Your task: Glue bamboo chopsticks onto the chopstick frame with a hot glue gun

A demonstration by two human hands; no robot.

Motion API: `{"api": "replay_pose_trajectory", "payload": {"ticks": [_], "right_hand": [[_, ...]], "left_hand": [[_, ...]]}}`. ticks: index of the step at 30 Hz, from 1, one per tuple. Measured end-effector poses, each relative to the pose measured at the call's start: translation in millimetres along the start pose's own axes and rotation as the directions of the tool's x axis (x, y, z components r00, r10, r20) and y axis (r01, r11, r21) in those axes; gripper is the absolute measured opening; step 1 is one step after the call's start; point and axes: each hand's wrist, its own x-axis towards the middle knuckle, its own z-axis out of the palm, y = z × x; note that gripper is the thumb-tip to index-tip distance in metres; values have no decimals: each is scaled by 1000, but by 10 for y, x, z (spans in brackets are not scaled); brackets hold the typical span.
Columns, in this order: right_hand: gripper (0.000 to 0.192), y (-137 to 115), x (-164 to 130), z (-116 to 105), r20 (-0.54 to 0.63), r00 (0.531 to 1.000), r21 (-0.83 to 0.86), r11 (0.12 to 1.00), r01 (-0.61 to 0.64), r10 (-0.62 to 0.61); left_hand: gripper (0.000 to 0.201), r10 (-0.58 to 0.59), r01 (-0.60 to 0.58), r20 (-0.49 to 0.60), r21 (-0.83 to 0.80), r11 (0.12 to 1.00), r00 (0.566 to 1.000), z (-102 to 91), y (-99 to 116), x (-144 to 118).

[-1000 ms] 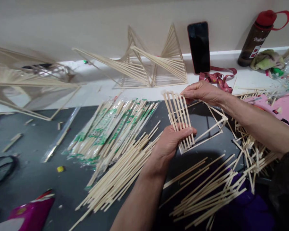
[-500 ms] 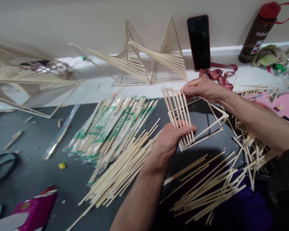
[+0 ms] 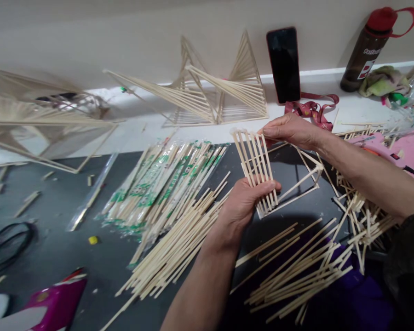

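While the left hand (image 3: 243, 202) grips the stick frame (image 3: 262, 172), right hand (image 3: 290, 131) fingers pinch its top.

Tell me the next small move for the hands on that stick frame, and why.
Probably press the top of the rightmost slat down onto the small pale wooden stick frame: the right hand pinches that slat's upper end, while the left hand grips the lower edge, steadying it above the dark grey table.

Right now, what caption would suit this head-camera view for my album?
Left hand and right hand hold a small stick frame above loose bamboo sticks and wrapped chopsticks.
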Motion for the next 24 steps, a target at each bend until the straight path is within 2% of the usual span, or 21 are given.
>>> {"api": "replay_pose_trajectory", "payload": {"ticks": [4, 12, 19, 24], "right_hand": [[17, -28, -2, 29, -10, 998, 71, 996, -59, 60], [26, -50, 43, 40, 35, 996, 11, 997, -77, 77], [30, -142, 43, 118, -27, 991, 6, 991, -135, 135], [29, -127, 47, 109, -7, 998, -32, 998, -63, 63]], "left_hand": [[26, -3, 3, 6, 6, 1000, 1000, -2, -1, 4], [24, -13, 13, -8, 12, 1000, 1000, 24, 25, -20], [23, 1, -1, -4, 5, 1000, 1000, 18, 12, -18], [23, -5, 5, -9, -1, 1000, 1000, 17, 8, -18]]}}
